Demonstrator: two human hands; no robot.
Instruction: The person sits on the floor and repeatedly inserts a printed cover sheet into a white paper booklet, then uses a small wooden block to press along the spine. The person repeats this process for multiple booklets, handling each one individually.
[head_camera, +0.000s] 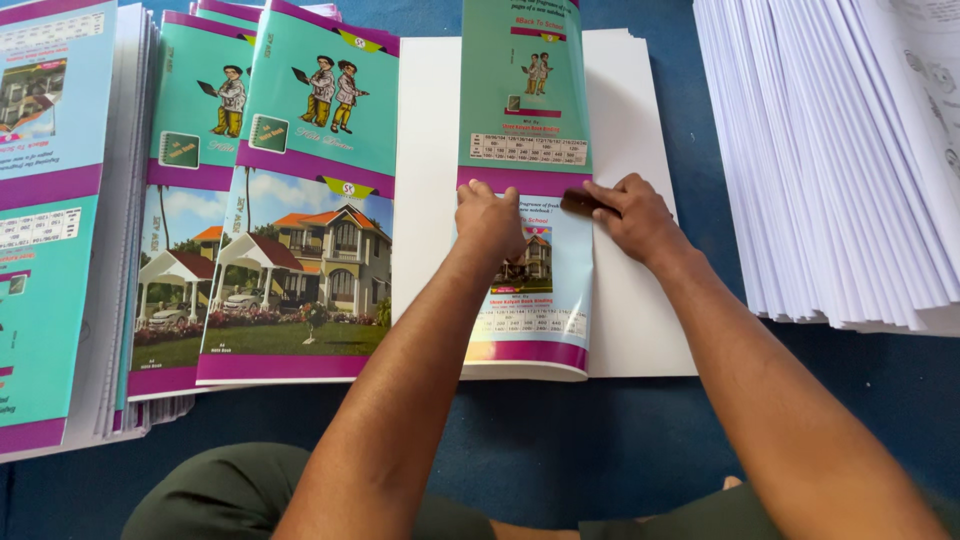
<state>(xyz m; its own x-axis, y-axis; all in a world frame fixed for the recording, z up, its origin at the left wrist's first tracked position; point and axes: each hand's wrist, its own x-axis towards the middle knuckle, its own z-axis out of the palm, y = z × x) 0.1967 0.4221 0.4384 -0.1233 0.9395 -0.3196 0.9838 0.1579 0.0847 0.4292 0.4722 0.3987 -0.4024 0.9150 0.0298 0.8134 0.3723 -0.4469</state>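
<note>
Pressing flat on a folded notebook cover (525, 270), the left hand (490, 218) lay with knuckles curled and fingers grasping nothing, while the right hand (630, 215) pinched a small dark creasing block (580, 203) against the fold edge. The cover lay on a white sheet stack (640, 310) over the blue floor (600, 450), right of the flat printed covers (300, 200). It looked thin, glossy, light and easily creased, best held by flat palms near the fold.
</note>
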